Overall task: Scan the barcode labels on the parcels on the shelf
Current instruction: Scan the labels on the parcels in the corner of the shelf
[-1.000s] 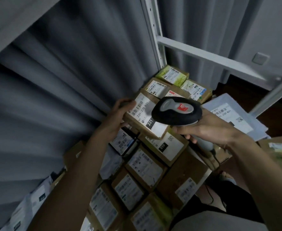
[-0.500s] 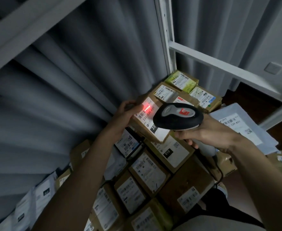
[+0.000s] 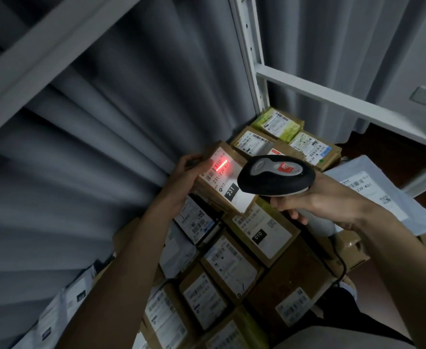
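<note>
The shelf holds a dense bed of parcels running from 6 o'clock up toward 1 o'clock, hemmed on the 9 o'clock side by grey curtain folds [image 3: 106,147] and at 12 o'clock by a white shelf upright [image 3: 247,59]; a white crossbar [image 3: 333,99] runs from that upright toward 3 o'clock, and another shelf beam [image 3: 43,51] slants across the 10 o'clock corner. The left hand [image 3: 184,175] grasps the far edge of a tilted cardboard parcel [image 3: 214,195], raised above its neighbours at the centre, close against the curtain. Its white barcode label [image 3: 222,177], printed 231, carries a red scan line [image 3: 220,165] near its upper end. The right hand [image 3: 315,197] grasps the handle of a black and grey barcode scanner [image 3: 275,175], whose head hovers just beside the label at 3 o'clock of it; its cable [image 3: 340,268] drops toward 4 o'clock. Just below the lifted parcel lies a box labelled 010 [image 3: 265,235], with further labelled boxes packed edge to edge toward 6 o'clock. Toward 1 o'clock sit a green packet [image 3: 280,124] and brown boxes at the foot of the upright. A grey mailer bag [image 3: 373,192] lies at 3 o'clock beyond the right wrist. White bags [image 3: 55,316] crowd the curtain at 7 o'clock.
</note>
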